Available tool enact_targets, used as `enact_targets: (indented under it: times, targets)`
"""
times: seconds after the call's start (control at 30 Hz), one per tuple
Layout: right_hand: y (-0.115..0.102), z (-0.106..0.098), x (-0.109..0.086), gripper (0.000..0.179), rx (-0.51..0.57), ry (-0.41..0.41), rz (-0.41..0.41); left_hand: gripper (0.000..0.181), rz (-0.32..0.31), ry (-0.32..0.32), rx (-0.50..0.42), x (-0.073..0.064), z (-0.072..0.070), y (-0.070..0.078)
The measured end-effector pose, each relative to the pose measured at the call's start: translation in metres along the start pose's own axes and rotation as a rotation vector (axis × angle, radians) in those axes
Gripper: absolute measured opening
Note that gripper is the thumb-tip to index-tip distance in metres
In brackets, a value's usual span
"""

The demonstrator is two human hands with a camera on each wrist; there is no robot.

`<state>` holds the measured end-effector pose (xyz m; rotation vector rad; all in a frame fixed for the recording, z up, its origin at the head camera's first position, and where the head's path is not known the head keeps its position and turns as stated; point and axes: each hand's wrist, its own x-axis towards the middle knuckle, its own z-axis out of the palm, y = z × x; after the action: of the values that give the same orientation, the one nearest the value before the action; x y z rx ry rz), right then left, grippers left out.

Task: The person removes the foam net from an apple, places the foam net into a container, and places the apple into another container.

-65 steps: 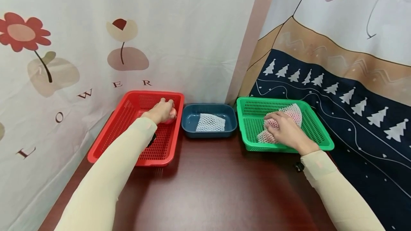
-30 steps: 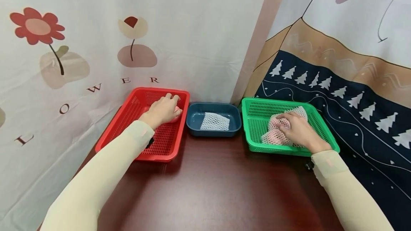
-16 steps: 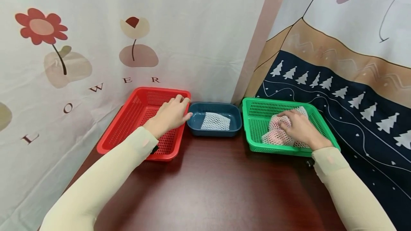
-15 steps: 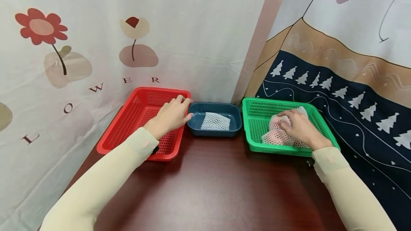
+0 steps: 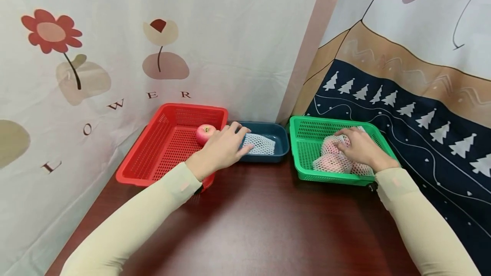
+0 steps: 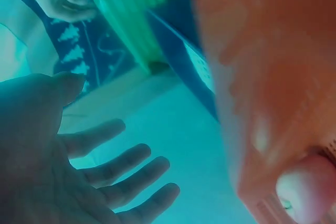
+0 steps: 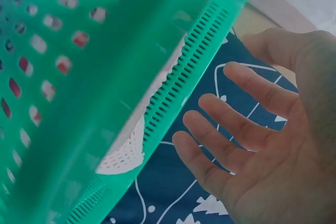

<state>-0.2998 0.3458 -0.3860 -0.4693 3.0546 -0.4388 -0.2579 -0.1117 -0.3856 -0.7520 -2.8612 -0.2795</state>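
My left hand [image 5: 223, 146] hovers with fingers loosely spread, overlapping the right side of the red basket [image 5: 163, 150] and the left end of the blue tray [image 5: 283, 139]; the left wrist view shows its palm with nothing in it. Behind it, a pinkish-red apple [image 5: 204, 133] sits in the red basket. A white foam fruit net [image 5: 261, 145] lies flat in the blue tray. My right hand [image 5: 362, 148] is over the green basket [image 5: 307, 150], fingers relaxed and partly hiding several apples in foam nets [image 5: 331, 163]. Its palm holds nothing in the right wrist view.
The baskets and tray stand in a row along the far side of a dark brown table [image 5: 261, 220]. A printed curtain [image 5: 238, 54] hangs close behind them, and a navy cloth with white trees [image 5: 429, 152] hangs at the right.
My left hand has let go of the apple in the red basket, lifted away and moved right toward the blue tray, uncovering the apple. The right hand has stayed over the green basket, shifting slightly.
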Motion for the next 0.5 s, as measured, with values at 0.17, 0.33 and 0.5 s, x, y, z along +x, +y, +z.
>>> enact_targets:
  times: [0.17, 0.33, 0.5]
  targets:
    - [0.004, -0.004, 0.003, 0.047, -0.013, -0.019, 0.013, 0.064, 0.016, -0.020, -0.013, 0.000, 0.000, 0.017]
    - [0.004, -0.008, 0.004, 0.049, -0.024, -0.046, 0.010, 0.067, 0.017, -0.043, -0.046, 0.001, 0.000, 0.035]
    - [0.006, -0.012, 0.007, 0.051, -0.048, -0.055, -0.004, 0.067, 0.034, -0.055, -0.078, 0.004, 0.007, 0.056]
